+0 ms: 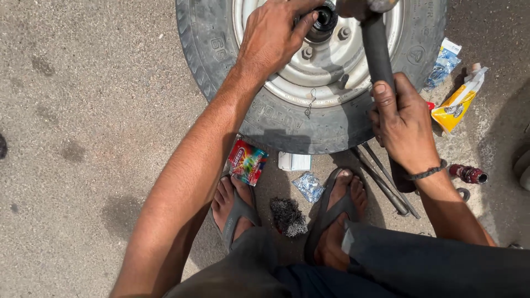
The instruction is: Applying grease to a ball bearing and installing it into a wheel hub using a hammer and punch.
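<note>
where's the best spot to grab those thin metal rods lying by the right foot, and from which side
Take the metal rods near their lower ends, beside the right sandal, coming from above. They lie flat on the ground, slanting from under the tyre down to the right. Their upper ends sit tucked against the tyre, and the right hand with its hammer handle covers the middle, so the lower stretch looks freest.
</note>
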